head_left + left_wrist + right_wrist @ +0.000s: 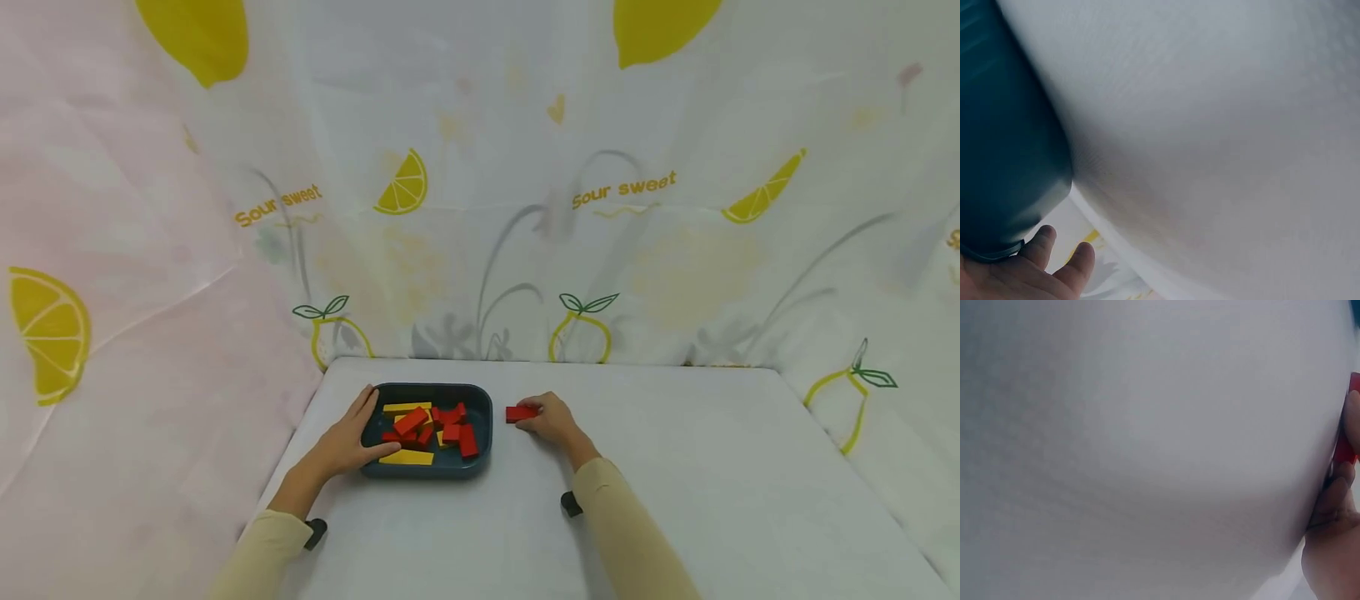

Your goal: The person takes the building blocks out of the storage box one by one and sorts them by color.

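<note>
A dark teal tray [482,402] sits near the back left of the white table and holds several red and yellow blocks [423,431]. My left hand [351,439] grips the tray's left rim, fingers along the outside and thumb over the near edge; the left wrist view shows the tray wall [1004,144] and two fingertips [1060,256]. Just right of the tray, my right hand [550,417] pinches a red block [520,413] that lies on the table. In the right wrist view only a sliver of that red block [1349,434] and my fingers [1335,506] appear at the right edge.
The table [675,467] is covered in white cloth. A lemon-print curtain [622,192] hangs close behind and on both sides, touching the table's back edge. Small black wrist mounts [316,531] sit at both cuffs.
</note>
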Motion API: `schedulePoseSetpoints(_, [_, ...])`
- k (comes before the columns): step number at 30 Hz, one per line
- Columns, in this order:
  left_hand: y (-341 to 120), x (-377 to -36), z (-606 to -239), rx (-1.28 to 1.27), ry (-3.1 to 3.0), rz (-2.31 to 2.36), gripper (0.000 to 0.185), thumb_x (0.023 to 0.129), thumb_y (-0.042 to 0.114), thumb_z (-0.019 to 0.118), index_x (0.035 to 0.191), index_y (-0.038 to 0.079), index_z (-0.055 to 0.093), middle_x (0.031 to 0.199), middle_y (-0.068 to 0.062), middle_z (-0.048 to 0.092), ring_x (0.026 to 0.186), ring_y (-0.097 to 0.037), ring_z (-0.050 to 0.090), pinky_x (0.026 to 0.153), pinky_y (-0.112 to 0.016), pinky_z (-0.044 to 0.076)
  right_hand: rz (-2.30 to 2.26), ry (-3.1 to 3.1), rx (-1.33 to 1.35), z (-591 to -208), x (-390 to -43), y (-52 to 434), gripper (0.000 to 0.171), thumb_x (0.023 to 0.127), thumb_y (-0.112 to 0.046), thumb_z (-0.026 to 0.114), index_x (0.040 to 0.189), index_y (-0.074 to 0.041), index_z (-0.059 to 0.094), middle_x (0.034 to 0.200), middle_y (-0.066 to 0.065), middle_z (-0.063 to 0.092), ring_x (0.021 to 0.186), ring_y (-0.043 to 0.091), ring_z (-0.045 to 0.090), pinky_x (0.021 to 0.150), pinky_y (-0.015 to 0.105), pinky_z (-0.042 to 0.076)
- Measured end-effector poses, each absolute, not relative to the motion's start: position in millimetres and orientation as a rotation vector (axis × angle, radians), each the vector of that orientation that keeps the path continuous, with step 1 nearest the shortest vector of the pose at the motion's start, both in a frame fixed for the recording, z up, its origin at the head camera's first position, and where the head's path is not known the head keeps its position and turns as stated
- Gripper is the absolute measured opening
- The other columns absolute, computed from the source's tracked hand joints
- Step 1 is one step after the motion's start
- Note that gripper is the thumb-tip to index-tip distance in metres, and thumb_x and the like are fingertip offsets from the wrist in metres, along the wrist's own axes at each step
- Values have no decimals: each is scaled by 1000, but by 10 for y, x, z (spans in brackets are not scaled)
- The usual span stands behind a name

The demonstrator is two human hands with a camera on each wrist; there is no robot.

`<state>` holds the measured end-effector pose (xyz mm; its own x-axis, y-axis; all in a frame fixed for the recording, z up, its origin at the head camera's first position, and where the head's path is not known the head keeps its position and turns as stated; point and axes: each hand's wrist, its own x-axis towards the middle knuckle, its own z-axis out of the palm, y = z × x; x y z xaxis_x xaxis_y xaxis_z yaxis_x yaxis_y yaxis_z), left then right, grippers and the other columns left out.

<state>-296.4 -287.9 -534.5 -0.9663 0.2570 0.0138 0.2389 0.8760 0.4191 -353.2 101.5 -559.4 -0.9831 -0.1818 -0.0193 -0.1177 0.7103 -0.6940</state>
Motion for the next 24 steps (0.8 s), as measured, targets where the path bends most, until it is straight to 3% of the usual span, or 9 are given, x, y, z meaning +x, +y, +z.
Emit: schedulePoseSetpoints(24, [-2840,-2942,-5308,366,2959,727,113,80,68,67,159,8,13,167,-15,3,144,-46,31,106,-68,36,-1131,2769,-264,-5537,-3551,1034,32,82,-11,78,113,-10,74,110,12,66,102,26,56,94,45,48])
